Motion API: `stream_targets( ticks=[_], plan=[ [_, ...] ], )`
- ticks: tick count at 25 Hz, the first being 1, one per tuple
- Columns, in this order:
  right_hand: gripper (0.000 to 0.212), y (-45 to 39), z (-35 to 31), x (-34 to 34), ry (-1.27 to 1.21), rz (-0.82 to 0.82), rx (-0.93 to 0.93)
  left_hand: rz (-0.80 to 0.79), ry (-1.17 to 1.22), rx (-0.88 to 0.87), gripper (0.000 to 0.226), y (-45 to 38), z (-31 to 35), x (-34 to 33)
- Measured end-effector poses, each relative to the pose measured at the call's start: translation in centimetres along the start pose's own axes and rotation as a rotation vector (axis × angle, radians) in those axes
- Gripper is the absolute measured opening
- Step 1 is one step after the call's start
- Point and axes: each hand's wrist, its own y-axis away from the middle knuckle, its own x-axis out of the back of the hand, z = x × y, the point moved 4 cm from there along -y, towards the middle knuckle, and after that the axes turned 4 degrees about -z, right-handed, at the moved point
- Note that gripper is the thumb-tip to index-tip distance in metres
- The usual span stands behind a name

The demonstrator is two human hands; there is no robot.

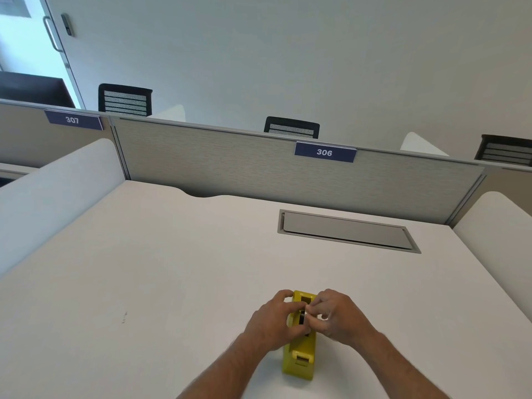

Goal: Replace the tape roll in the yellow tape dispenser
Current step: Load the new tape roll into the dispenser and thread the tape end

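The yellow tape dispenser (299,355) stands on the white desk (172,269) near the front edge, its cutter end toward me. My left hand (273,321) and my right hand (336,315) meet over its middle. Their fingers pinch the tape roll (302,318), of which only a dark sliver shows in the dispenser's slot between the fingertips. The roll's size and colour are mostly hidden by my fingers. Both forearms reach in from the bottom of the view.
A grey cable hatch (345,230) is set into the desk at the back right. A grey partition (259,168) with the label 306 closes the back; white side panels (57,191) flank the desk. Black chairs stand beyond.
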Motion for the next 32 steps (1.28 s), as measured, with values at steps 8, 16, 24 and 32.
stream_targets(
  ticks=[8,16,24,32],
  plan=[
    [0.015,0.10,-0.19,-0.01,-0.001,0.001,0.017,-0.002,-0.002,-0.002,0.060,0.15,0.22,0.25],
    [0.018,0.27,-0.01,0.01,-0.015,-0.023,0.036,-0.003,0.002,0.004,0.059,0.09,0.13,0.25],
    [0.014,0.29,0.13,-0.03,-0.001,-0.054,0.051,-0.014,0.015,0.005,0.056,-0.02,0.07,0.19],
    [0.019,0.74,0.22,0.11,0.000,-0.052,0.068,-0.025,-0.036,0.001,0.062,-0.12,-0.13,0.10]
  ],
)
